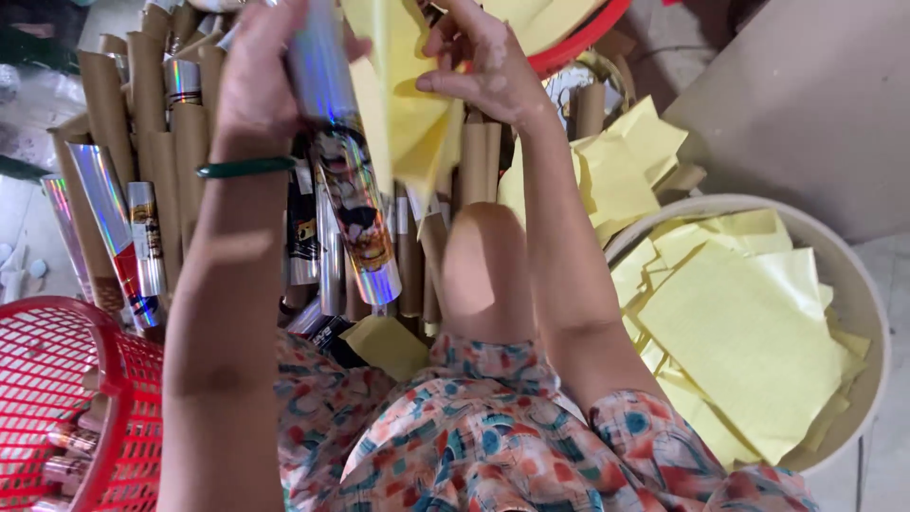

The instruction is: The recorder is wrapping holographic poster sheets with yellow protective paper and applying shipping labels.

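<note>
My left hand grips a shiny holographic foil tube that points down towards my knee. A green bangle sits on that wrist. My right hand pinches a crumpled yellow paper sheet right beside the tube's upper part. Both hands are raised near the top of the view.
Several brown cardboard tubes and foil-wrapped tubes stand behind my hands. A red mesh basket with foil tubes sits at lower left. A pale round tub of yellow sheets is at the right. A red rim shows at the top.
</note>
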